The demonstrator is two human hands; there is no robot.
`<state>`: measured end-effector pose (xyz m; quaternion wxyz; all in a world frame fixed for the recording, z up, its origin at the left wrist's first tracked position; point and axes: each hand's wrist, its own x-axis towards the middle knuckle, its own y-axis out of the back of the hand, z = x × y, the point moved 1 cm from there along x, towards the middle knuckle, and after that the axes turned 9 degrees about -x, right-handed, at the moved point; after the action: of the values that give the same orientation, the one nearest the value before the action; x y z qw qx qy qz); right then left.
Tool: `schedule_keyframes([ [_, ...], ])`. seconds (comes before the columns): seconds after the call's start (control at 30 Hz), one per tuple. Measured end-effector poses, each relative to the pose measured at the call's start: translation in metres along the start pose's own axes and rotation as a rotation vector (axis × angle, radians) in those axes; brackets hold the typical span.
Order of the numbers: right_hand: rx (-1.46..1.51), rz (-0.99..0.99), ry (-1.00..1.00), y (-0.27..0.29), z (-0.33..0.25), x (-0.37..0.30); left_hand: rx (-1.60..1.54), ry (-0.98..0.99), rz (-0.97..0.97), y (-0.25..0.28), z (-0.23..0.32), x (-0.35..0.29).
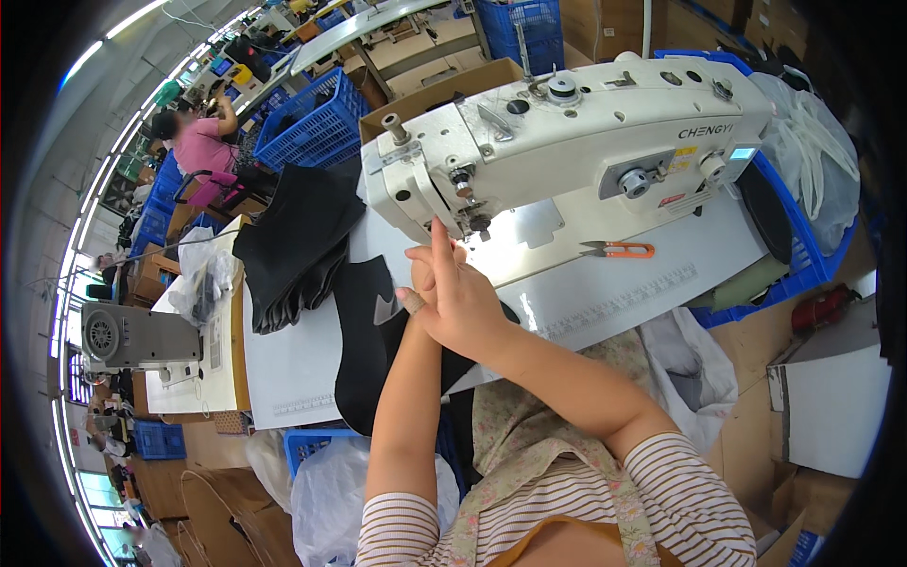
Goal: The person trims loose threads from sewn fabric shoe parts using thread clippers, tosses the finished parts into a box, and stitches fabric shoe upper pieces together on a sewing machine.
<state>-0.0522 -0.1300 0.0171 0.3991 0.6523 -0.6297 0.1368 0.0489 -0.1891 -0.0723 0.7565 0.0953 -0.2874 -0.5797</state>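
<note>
My right hand [465, 307] crosses over my left wrist in front of the needle end of a white sewing machine [586, 132]. Its index finger points up beside the needle area, and its thumb is spread out. A light-coloured wrap seems to circle the thumb. Most of my left hand [421, 274] is hidden behind the right one, so what its fingers do does not show. Under my left forearm lies a black shaped fabric piece [357, 364] with a small grey patch [386, 308]. Orange-handled thread snips [624, 250] rest on the machine table.
Left of the machine, a stack of black cut pieces [298, 250] lies on the white tabletop [283, 373]. Blue crates [316, 118] stand beyond, and another blue crate [812, 274] is at the right. A person in pink [203, 146] sits farther off. Plastic bags [326, 501] hang below the table.
</note>
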Motion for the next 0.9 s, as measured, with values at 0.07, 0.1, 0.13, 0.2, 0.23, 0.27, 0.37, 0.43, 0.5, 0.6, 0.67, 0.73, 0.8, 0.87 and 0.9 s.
schedule_keyframes([
  [0.07,-0.097,0.082,0.002,-0.01,-0.001,0.006,-0.028,0.002,-0.012,-0.001,0.0,0.001],
  [0.1,-0.171,0.12,-0.001,-0.014,0.001,0.011,-0.044,0.004,-0.02,-0.001,0.001,0.002],
  [0.13,-0.247,0.159,-0.004,-0.016,0.001,0.014,-0.06,0.006,-0.028,-0.001,0.001,0.003],
  [0.2,-0.162,0.125,-0.081,-0.015,-0.006,0.02,-0.094,0.008,-0.048,-0.001,0.001,0.005],
  [0.23,-0.076,0.086,-0.159,-0.015,-0.008,0.022,-0.113,0.008,-0.058,-0.001,0.0,0.004],
  [0.27,-0.079,0.091,-0.156,-0.014,-0.008,0.021,-0.131,0.009,-0.067,-0.001,0.0,0.004],
  [0.37,0.431,0.305,-0.11,-0.017,-0.007,0.02,-0.187,0.016,-0.092,0.0,-0.002,0.005],
  [0.43,0.327,0.241,-0.025,-0.009,0.008,0.015,-0.222,0.028,-0.101,0.003,-0.004,0.005],
  [0.5,0.172,0.21,0.062,0.008,0.009,0.015,-0.258,0.045,-0.107,0.006,-0.004,0.006],
  [0.6,-0.001,-0.041,0.019,0.045,0.021,0.001,-0.311,0.074,-0.122,0.007,0.011,0.008],
  [0.67,-0.152,-0.063,0.126,0.058,0.047,-0.001,-0.013,-0.106,-0.195,0.016,0.026,0.003],
  [0.73,-0.251,-0.258,0.03,0.059,0.071,-0.004,0.09,-0.104,-0.283,0.02,0.018,-0.005],
  [0.8,-0.438,-0.403,0.126,0.057,0.088,0.001,0.123,-0.2,-0.243,0.023,0.024,-0.012],
  [0.87,-0.416,-0.521,0.092,0.052,0.098,0.002,0.127,-0.232,-0.249,0.025,0.023,-0.014],
  [0.9,-0.416,-0.541,0.163,0.047,0.105,0.001,0.13,-0.232,-0.25,0.025,0.024,-0.016],
])
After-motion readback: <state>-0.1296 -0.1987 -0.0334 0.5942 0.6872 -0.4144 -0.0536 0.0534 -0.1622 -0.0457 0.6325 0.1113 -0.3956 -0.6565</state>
